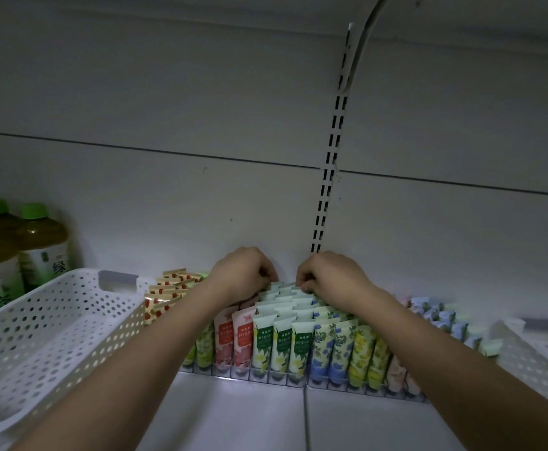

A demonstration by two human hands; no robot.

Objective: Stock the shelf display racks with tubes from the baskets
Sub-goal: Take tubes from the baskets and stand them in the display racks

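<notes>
Green-white tubes [280,340] fill the middle lanes of the display rack [298,384] on the shelf, upright, caps down. Both arms reach to the rack's back row. Left hand [243,275] and right hand [329,275] have fingers curled, pinching tube tops there. White perforated baskets [48,323] flank both sides.

Perforated white plastic basket [48,323], glossy tubes [282,340]

Display rack [298,379]: clear, divided lanes along the shelf back. Tubes [280,343]: upright, crimped ends up, in close rows; yellow-green, pink, green-and-white, blue-flowered, yellow-flowered, pale pink fronts. Left basket [54,320]: white, perforated, beside the rack. Right basket [533,359]: white, perforated, at the rack's far end.
</notes>
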